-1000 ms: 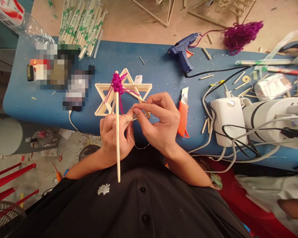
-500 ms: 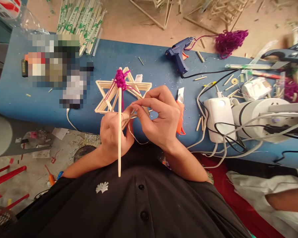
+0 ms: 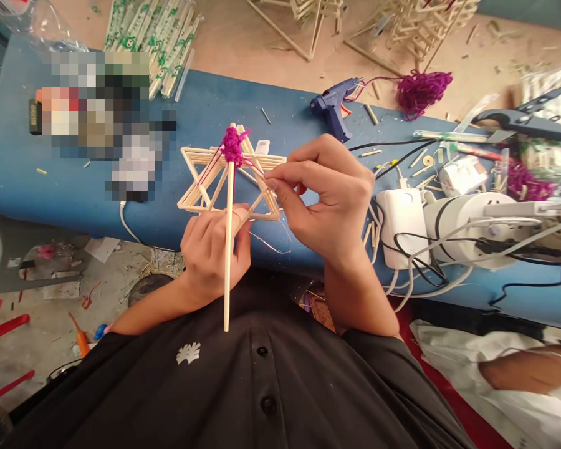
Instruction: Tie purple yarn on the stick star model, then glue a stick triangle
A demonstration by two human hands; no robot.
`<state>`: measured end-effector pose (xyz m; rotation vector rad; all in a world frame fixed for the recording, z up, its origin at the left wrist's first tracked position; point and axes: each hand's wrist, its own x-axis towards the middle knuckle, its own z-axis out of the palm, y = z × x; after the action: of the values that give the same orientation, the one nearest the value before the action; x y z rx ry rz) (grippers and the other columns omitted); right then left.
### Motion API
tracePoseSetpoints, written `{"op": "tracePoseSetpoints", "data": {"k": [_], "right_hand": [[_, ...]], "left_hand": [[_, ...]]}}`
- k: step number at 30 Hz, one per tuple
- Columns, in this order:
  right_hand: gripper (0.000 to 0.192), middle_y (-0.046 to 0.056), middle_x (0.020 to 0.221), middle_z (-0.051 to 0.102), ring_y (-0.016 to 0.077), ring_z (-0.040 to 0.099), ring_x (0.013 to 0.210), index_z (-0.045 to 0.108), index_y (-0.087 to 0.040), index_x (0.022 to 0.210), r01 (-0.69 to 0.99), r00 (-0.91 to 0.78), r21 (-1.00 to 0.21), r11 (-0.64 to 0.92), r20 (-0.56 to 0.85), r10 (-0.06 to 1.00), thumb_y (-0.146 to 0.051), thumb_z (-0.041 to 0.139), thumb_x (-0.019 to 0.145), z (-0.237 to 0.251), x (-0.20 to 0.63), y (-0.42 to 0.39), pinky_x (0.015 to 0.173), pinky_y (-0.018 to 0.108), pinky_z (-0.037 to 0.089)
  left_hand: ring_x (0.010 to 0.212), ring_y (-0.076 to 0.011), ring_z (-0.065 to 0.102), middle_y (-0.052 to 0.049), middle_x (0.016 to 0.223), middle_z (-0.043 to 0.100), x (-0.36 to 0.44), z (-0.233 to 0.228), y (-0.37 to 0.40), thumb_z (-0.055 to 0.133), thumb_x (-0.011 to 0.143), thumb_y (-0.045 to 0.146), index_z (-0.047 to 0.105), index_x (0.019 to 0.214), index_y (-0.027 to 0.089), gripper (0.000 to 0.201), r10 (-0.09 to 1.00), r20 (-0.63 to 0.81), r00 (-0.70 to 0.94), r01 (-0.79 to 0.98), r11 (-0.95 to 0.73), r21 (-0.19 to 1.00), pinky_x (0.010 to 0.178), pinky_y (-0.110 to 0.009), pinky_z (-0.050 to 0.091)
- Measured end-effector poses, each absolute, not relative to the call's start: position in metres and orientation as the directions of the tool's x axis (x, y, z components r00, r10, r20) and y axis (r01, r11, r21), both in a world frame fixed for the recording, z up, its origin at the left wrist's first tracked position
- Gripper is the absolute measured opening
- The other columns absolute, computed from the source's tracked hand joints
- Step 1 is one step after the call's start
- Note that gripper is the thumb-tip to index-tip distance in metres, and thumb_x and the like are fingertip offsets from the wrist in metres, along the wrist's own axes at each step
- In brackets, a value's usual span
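A star-shaped frame of thin wooden sticks (image 3: 201,151) is in front of my chest, over the blue table. Purple yarn (image 3: 232,144) is wound in a lump at its top, with strands running down to the sides. One long stick (image 3: 227,262) reaches from the lump towards my shirt. My left hand (image 3: 215,246) is closed round the frame's lower edge, behind the long stick. At the frame's right side, my right hand (image 3: 325,193) has thumb and forefinger pinched together; what lies between them is too small to make out. A fine pale strand (image 3: 271,246) hangs below the frame.
A blue glue gun (image 3: 335,106) lies beyond my right hand, near a purple yarn ball (image 3: 423,93). Wrapped chopsticks (image 3: 154,43) lie at the back left. A white power bank (image 3: 404,227), cables and pruning shears (image 3: 528,115) are at right. Another person's arm (image 3: 518,374) shows lower right.
My right hand has moved away from my left fingers, up and right to the frame's right side. It now covers the orange cutter. My left hand keeps its hold; the view has shifted slightly.
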<state>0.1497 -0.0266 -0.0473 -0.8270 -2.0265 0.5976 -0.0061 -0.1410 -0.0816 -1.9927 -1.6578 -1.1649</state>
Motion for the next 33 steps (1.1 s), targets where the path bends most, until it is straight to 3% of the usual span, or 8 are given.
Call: {"op": "tracePoseSetpoints", "data": {"k": [4,9,14,18,24,26,29,33], "right_hand": [[0.020,0.003,0.088,0.072,0.0126,0.059,0.073,0.076,-0.023,0.091,0.353,-0.459,-0.646,0.677,0.511,0.727,-0.026,0.060,0.103,-0.042,0.152,-0.024,0.069,0.033,0.053],[0.018,0.000,0.084,0.073,0.0106,0.064,0.070,0.072,-0.022,0.095,0.310,-0.486,-0.649,0.695,0.521,0.702,-0.022,0.057,0.104,-0.045,0.149,-0.027,0.070,0.029,0.054],[0.019,-0.001,0.082,0.075,0.0092,0.068,0.069,0.072,-0.022,0.102,0.316,-0.492,-0.648,0.693,0.512,0.704,-0.022,0.053,0.106,-0.049,0.147,-0.030,0.069,0.027,0.055],[0.017,0.000,0.085,0.076,0.0107,0.069,0.073,0.073,-0.022,0.096,0.295,-0.432,-0.628,0.720,0.584,0.687,-0.022,0.059,0.105,-0.044,0.148,-0.029,0.068,0.028,0.054],[0.019,-0.002,0.081,0.075,0.0098,0.070,0.069,0.070,-0.024,0.102,0.223,-0.354,-0.781,0.583,0.492,0.795,-0.038,0.060,0.109,-0.035,0.155,-0.029,0.066,0.026,0.059],[0.021,-0.003,0.082,0.074,0.0102,0.070,0.069,0.070,-0.024,0.099,0.216,-0.338,-0.795,0.567,0.484,0.807,-0.042,0.062,0.109,-0.031,0.156,-0.030,0.065,0.027,0.059],[0.012,-0.004,0.081,0.074,0.0097,0.069,0.068,0.069,-0.025,0.097,0.123,-0.340,-0.783,0.610,0.544,0.767,-0.028,0.063,0.107,-0.024,0.156,-0.031,0.062,0.026,0.057],[0.015,-0.002,0.081,0.073,0.0106,0.068,0.067,0.068,-0.027,0.097,0.083,-0.291,-0.787,0.612,0.568,0.770,-0.017,0.061,0.106,-0.018,0.157,-0.028,0.060,0.029,0.056]], "left_hand": [[0.091,-0.0236,0.081,-0.009,0.114,0.086,-0.010,-0.084,-0.142,0.076,0.092,0.006,0.072,0.124,0.019,0.035,0.626,0.774,0.102,0.944,-0.306,0.123,0.077,-0.035,0.060],[0.089,-0.0224,0.081,-0.013,0.126,0.083,-0.011,-0.088,-0.143,0.065,0.098,0.008,0.068,0.147,0.019,0.051,0.634,0.751,0.182,0.954,-0.300,0.023,0.079,-0.033,0.062],[0.087,-0.0229,0.081,-0.016,0.123,0.083,-0.009,-0.088,-0.141,0.065,0.097,0.005,0.062,0.154,0.014,0.058,0.638,0.744,0.198,0.954,-0.299,0.002,0.081,-0.034,0.062],[0.087,-0.0220,0.081,-0.012,0.122,0.084,-0.010,-0.086,-0.141,0.066,0.097,0.011,0.059,0.159,0.020,0.063,0.642,0.742,0.192,0.956,-0.293,0.006,0.073,-0.032,0.058],[0.083,-0.0239,0.077,-0.016,0.127,0.082,-0.009,-0.084,-0.142,0.062,0.104,0.036,0.070,0.146,0.013,0.049,0.654,0.722,0.224,0.950,-0.311,-0.013,0.068,-0.036,0.053],[0.084,-0.0233,0.077,-0.015,0.127,0.082,-0.008,-0.086,-0.142,0.060,0.107,0.041,0.070,0.146,0.015,0.048,0.657,0.726,0.203,0.956,-0.292,-0.002,0.069,-0.035,0.053],[0.084,-0.0227,0.077,-0.011,0.128,0.083,-0.007,-0.089,-0.143,0.069,0.104,0.041,0.067,0.151,0.023,0.051,0.692,0.706,0.149,0.963,-0.263,0.054,0.072,-0.034,0.053],[0.086,-0.0244,0.077,-0.011,0.125,0.083,-0.009,-0.090,-0.144,0.080,0.096,0.046,0.072,0.143,0.025,0.052,0.704,0.696,0.144,0.954,-0.286,0.093,0.072,-0.035,0.055]]}}
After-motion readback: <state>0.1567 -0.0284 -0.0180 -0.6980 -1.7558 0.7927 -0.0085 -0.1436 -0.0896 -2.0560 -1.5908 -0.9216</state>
